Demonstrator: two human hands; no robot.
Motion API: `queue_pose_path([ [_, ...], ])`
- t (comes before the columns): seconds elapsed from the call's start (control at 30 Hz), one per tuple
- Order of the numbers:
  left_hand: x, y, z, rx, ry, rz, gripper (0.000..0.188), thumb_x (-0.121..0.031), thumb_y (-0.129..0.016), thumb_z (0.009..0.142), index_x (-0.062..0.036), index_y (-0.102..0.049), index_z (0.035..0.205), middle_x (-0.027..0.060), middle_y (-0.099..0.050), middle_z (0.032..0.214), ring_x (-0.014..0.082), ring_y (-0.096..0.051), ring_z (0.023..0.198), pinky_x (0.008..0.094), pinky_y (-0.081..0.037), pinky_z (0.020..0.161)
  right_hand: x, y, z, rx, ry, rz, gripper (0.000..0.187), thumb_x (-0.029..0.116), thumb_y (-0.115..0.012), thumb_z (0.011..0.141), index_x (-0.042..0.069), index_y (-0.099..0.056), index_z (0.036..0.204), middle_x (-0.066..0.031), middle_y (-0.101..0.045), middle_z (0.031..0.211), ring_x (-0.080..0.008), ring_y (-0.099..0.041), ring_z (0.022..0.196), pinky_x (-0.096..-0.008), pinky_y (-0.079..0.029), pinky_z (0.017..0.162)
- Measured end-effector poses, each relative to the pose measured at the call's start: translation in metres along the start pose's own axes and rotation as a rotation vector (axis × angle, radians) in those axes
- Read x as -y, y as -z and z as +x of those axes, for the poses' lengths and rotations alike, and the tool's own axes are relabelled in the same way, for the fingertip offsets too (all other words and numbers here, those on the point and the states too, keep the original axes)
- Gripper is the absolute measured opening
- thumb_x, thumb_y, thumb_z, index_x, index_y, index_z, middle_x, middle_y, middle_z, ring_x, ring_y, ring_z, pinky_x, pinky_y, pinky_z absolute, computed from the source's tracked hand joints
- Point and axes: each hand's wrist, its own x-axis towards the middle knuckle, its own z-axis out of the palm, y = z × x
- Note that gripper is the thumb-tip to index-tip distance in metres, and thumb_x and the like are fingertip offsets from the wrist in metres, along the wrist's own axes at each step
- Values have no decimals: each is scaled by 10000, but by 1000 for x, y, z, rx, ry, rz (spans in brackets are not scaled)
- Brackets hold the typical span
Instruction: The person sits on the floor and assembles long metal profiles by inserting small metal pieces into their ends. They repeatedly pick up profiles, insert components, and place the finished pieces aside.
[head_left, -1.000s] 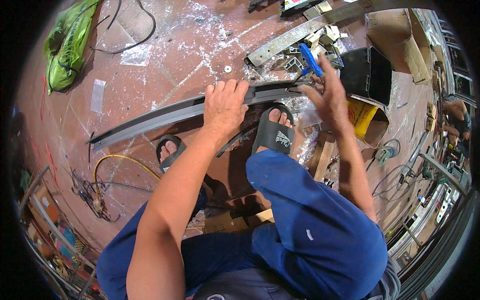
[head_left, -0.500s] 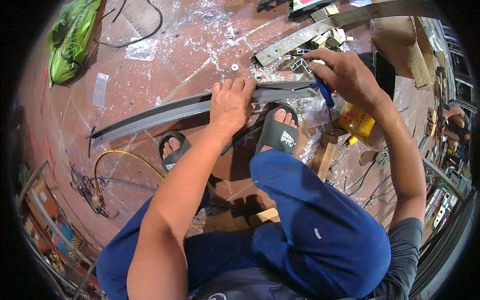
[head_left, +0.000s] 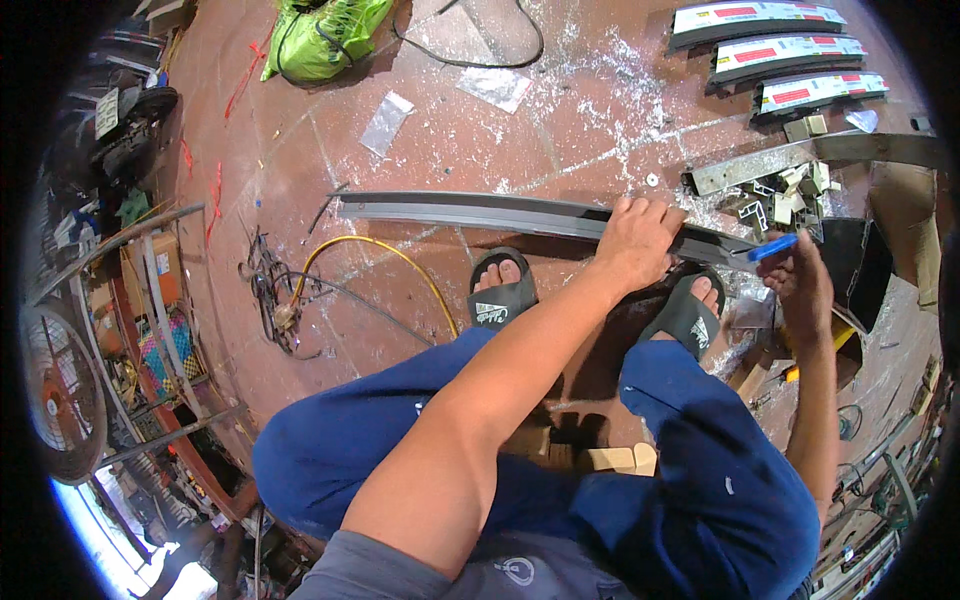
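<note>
A long grey channel-shaped profile [head_left: 450, 208] lies across the floor in front of my feet. My left hand [head_left: 640, 240] is closed over it near its right part, with the fingers curled over the far edge. At the profile's right end my right hand [head_left: 802, 282] grips a small tool with a blue handle [head_left: 773, 247]. Its kind cannot be made out. Just beyond that hand lie short cut pieces of pale profile [head_left: 787, 198] in a heap.
A flat metal bar [head_left: 750, 168] and a cardboard box [head_left: 903, 215] sit at the right. Labelled packs [head_left: 785, 55] lie at the far right. A yellow hose [head_left: 375, 245] curves near my left knee. A green bag [head_left: 325, 35] lies at the far left. A fan [head_left: 60, 390] stands left.
My view has swung left, so the scene sits further right in it. The blue-handled tool has turned from steep to nearly level. My left hand stays on the profile.
</note>
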Motion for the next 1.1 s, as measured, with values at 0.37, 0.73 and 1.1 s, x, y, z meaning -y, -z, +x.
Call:
queue_pose_path([
  [0.37,52,16,-66,-690,1396,-1557,595,-565,-824,908,-51,-645,1148,61,-568,838,261,-547,689,397,-478,602,-26,-5,19,-24,118,164,710,665,-392,1077,34,-714,1108,-158,-766,1023,-260,-720,753,-391,-603,723],
  [0.73,71,10,-42,-484,1378,-1713,1147,-709,-824,825,30,-371,1577,222,-467,1549,402,-517,1413,541,-401,1186,-37,-33,16,-193,249,336,636,617,-454,1100,45,-686,947,-118,-705,763,-217,-679,659,-349,-515,641],
  [1.1,85,-6,-53,-530,1240,-1648,1020,-640,-810,899,42,-396,1534,255,-499,1513,428,-538,1404,562,-447,1173,-30,-28,22,-131,236,322,535,574,-516,1115,80,-667,977,-63,-684,822,-172,-643,730,-321,-511,696],
])
